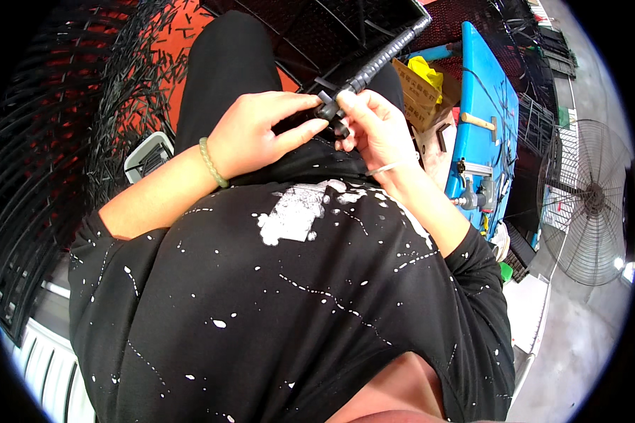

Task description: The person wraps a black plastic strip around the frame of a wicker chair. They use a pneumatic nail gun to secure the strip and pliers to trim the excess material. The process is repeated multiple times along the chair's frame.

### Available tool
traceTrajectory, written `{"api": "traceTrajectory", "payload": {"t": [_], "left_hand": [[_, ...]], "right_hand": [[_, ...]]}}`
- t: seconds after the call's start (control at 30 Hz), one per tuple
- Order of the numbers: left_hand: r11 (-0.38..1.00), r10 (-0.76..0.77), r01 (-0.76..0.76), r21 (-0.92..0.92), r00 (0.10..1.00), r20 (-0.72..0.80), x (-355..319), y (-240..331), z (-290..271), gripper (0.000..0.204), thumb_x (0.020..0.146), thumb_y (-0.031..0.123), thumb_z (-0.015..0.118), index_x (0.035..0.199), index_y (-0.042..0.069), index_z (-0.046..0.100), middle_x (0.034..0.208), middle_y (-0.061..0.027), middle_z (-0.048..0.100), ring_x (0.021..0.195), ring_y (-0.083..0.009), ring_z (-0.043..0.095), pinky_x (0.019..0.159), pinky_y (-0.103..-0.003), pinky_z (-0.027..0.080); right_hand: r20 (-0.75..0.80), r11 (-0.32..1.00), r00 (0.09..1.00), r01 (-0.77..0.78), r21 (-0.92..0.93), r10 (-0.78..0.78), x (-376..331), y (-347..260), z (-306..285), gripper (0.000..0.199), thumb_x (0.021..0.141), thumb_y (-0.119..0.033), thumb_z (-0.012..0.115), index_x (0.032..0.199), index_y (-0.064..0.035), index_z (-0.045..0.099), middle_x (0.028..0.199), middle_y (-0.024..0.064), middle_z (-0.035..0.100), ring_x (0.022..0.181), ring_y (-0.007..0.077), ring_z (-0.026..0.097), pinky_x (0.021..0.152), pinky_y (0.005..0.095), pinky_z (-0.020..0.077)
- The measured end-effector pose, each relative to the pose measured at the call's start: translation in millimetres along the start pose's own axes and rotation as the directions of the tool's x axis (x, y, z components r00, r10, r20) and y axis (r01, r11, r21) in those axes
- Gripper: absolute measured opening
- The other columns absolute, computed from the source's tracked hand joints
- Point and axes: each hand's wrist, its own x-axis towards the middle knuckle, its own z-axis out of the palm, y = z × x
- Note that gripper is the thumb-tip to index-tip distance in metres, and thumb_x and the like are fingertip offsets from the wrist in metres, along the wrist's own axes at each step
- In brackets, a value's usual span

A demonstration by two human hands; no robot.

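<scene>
A black ribbed rod [386, 58] slants from above my lap toward the upper right, its dark knobby end piece [327, 111] between my hands. My right hand [379, 130] is closed round the rod just above that end, thumb on top. From the other side, the thumb and forefinger of my left hand [250, 134] pinch the end piece. A small dark strip sticks up beside the left fingertips; whether it is a separate part I cannot tell. Both hands are over my black-clothed lap, and the right fingers partly hide the joint.
Many thin black strips [144, 84] lie scattered over a red surface at the upper left. To the right, a blue worktop [483, 92] carries a wooden-handled hammer [478, 122] and a metal fixture [480, 187]. A cardboard box [415, 92] with yellow plastic [427, 72] stands beside it. A large fan [591, 201] is farther right.
</scene>
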Motion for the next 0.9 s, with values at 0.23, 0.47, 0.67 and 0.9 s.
{"api": "traceTrajectory", "payload": {"t": [0.23,0.47,0.67,0.9], "left_hand": [[0.882,-0.372,0.415,-0.224,0.904,0.21,24,-5,-19,0.032,0.093,0.026,0.058,0.069,0.005,0.054,0.064,0.0049,0.051,0.054,-0.0016,0.046,0.05,-0.018,0.038],[0.802,-0.302,0.543,-0.247,0.726,0.618,62,3,-28,0.044,0.096,0.028,0.054,0.056,0.01,0.048,0.048,0.008,0.04,0.041,-0.0008,0.032,0.038,-0.02,0.023],[0.788,-0.313,0.539,-0.299,0.768,0.559,62,4,-29,0.042,0.095,0.026,0.055,0.058,0.008,0.052,0.049,0.0061,0.043,0.041,-0.001,0.035,0.038,-0.019,0.025],[0.781,-0.286,0.495,-0.381,0.826,0.487,58,-6,-27,0.037,0.094,0.022,0.056,0.063,0.003,0.057,0.052,0.0028,0.047,0.042,-0.0038,0.04,0.04,-0.019,0.031]], "right_hand": [[0.087,0.992,0.994,0.068,-0.108,-0.059,-11,7,-17,0.021,0.082,-0.011,0.071,0.096,-0.0008,0.059,0.084,0.0046,0.062,0.064,0.0092,0.061,0.06,0.0195,0.0504],[0.327,0.264,0.637,0.653,-0.709,-0.698,-10,-13,-12,0.045,0.063,-0.015,0.08,0.105,-0.0088,0.064,0.105,0.0051,0.055,0.088,0.0148,0.062,0.072,0.0273,0.0493],[0.542,-0.057,0.446,0.733,-0.678,-0.712,10,-17,-17,0.036,0.071,-0.022,0.075,0.104,-0.0082,0.066,0.112,0.008,0.063,0.096,0.025,0.063,0.082,0.0334,0.0501],[0.485,0.117,0.46,0.804,-0.583,-0.744,17,-12,-19,0.027,0.074,-0.014,0.071,0.099,-0.0062,0.067,0.101,0.0085,0.065,0.093,0.025,0.064,0.08,0.0324,0.0518]]}}
